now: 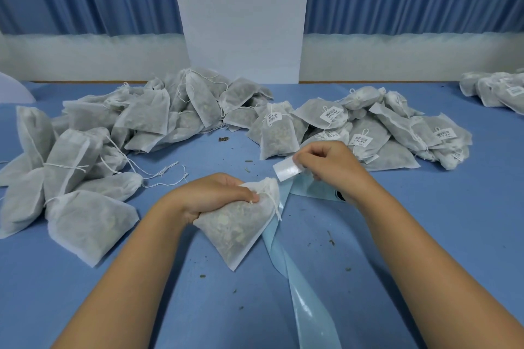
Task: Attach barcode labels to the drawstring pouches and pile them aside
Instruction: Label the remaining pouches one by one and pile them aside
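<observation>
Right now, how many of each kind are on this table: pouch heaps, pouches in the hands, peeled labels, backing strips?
Pouch heaps: 3 (unlabelled heap, labelled heap, far-right heap)
Pouch in the left hand: 1
Label pinched by the right hand: 1
Backing strip: 1
Total: 6

Two arms in view, both bare. Left forearm [136, 263] comes in from the lower left of the frame, right forearm [411, 235] from the lower right. Each shows bare skin from the frame edge up to the wrist. Left hand [215, 193] at centre, right hand [326, 161] just right of centre and a little higher, both bare too. Fingers short, tips rounded. Nails too small to judge. Any clothing lies past the bottom edge: cannot tell.
</observation>
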Tool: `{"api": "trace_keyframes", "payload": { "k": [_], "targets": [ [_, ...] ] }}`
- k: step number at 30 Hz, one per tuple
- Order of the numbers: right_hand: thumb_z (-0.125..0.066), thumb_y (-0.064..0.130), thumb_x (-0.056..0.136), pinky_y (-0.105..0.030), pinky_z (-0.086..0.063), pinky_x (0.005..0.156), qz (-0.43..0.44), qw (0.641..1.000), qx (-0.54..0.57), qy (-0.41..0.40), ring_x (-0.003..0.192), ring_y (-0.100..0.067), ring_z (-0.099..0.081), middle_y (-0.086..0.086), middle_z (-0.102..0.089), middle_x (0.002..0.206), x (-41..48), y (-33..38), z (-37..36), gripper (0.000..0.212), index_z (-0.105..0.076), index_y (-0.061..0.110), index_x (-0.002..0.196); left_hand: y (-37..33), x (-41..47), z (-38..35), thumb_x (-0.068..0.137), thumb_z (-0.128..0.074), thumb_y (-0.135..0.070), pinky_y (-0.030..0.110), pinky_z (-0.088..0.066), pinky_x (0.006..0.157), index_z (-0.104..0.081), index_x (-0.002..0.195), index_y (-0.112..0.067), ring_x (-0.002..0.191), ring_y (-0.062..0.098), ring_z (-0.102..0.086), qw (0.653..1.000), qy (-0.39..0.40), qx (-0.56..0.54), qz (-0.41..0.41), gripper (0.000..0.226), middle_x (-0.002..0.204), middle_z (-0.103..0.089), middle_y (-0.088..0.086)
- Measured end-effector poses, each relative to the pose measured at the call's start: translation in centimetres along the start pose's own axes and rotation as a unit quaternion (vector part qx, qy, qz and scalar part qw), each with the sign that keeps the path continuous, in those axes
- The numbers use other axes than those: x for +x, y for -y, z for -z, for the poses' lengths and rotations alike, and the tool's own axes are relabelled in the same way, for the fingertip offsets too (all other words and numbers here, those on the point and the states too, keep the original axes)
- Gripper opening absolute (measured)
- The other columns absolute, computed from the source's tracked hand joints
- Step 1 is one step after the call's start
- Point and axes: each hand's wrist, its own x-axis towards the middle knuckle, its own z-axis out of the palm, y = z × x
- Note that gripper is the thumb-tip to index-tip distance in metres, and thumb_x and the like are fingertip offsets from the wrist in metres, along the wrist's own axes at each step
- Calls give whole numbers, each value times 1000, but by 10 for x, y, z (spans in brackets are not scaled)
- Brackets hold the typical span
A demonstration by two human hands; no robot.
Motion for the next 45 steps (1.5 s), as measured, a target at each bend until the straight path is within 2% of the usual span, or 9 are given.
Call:
{"api": "trace_keyframes", "payload": {
  "k": [9, 14, 16, 24, 33, 36, 39, 41, 45],
  "targets": [
    [-70, 22, 86, -19, -41, 51, -3, 985, 170, -35, 53, -7, -46, 12, -58, 62, -2, 10, -1, 18, -77, 29, 72, -2, -5, 11, 89, -71, -25, 24, -55, 57, -80, 77, -25, 69, 15, -72, 989, -90, -113, -33, 15, 85, -77, 2],
    [-68, 20, 90, -23, -54, 70, -54, 943, 314, 95, 89, -14, -66, -1, -71, 93, -11, 20, -17, 12, -76, 22, 82, -4, 0, 4, 87, -72, -32, 25, -51, 64, -78, 81, -32, 68, 9, -68, 980, -168, -41, -99, 9, 77, -75, -7],
    [-66, 20, 91, -25, -55, 73, -54, 936, 326, 120, 90, -15, -68, -3, -73, 95, -16, 23, -26, 11, -75, 21, 86, -5, 1, -4, 85, -74, -37, 24, -47, 62, -75, 84, -28, 65, 8, -63, 976, -174, 1, -131, 10, 72, -70, -10],
    [-68, 15, 90, -12, -47, 78, 124, 965, 198, -117, 81, 5, -63, 16, -72, 85, -19, 24, -54, 8, -75, 20, 91, -13, -1, -28, 84, -79, -28, 12, -39, 51, -73, 77, -21, 57, 2, -54, 963, -133, 46, -232, 11, 64, -62, -13],
    [-66, 13, 92, -5, -43, 71, 73, 962, 211, -158, 73, 10, -58, 14, -69, 84, -12, 16, -51, 9, -73, 18, 90, -13, -3, -29, 70, -75, -41, 9, -37, 53, -69, 66, -36, 59, 0, -54, 974, -83, 69, -199, 8, 63, -58, -21],
    [-65, 14, 93, -8, -44, 71, 80, 959, 219, -159, 72, 5, -58, 11, -69, 84, -13, 16, -47, 8, -73, 18, 94, -12, -3, -26, 68, -77, -39, 15, -42, 54, -74, 73, -27, 60, 7, -59, 984, -79, 17, -159, 13, 67, -64, -12],
    [-65, 16, 94, -14, -45, 73, 156, 952, 177, -193, 76, 0, -58, 5, -69, 90, -14, 15, -37, 10, -73, 22, 95, -15, -6, -23, 76, -81, -26, 17, -48, 52, -78, 75, -22, 60, 11, -66, 988, -83, -71, -106, 5, 74, -72, -1],
    [-66, 16, 93, -13, -44, 74, 230, 943, 107, -214, 78, 1, -56, 3, -64, 91, -15, 13, -33, 13, -73, 27, 96, -16, -6, -21, 82, -76, -21, 15, -46, 47, -77, 68, -26, 55, 10, -66, 986, -90, -106, -90, 15, 70, -72, -1],
    [-68, 11, 90, -17, -45, 77, 353, 908, -8, -224, 79, -3, -56, 0, -55, 85, -14, 9, -36, 15, -75, 15, 101, -17, -8, -21, 84, -74, -18, 16, -47, 47, -78, 66, -26, 55, 10, -67, 984, -80, -131, -86, 21, 69, -72, -1]
  ]
}}
